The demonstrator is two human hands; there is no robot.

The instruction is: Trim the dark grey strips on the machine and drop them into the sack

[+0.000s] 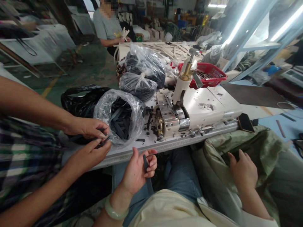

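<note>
Black strip point(146, 168) gripped in L hand point(136, 172), fingers point(152, 157) curled round it, lower end hanging over jeans point(182, 170). R hand point(243, 172) on green sack point(260, 151), fingers loosely bent, nothing visibly held. Co-worker's hands point(87, 127) at clear poly bag point(136, 118) of black strips, near worktop edge. Cream sewing mach. point(199, 110) on white worktop point(142, 148), black scraps around; red basket point(208, 74) behind. Green floor point(94, 60), cluttered workshop beyond.

A long, thin black strip point(148, 186) sits in the left hand point(137, 171). It looks flat and bendy. One end pokes up past the fingers, and the other hangs down. The right hand point(243, 173) lies on a big, crinkly green bag point(260, 148).
</note>
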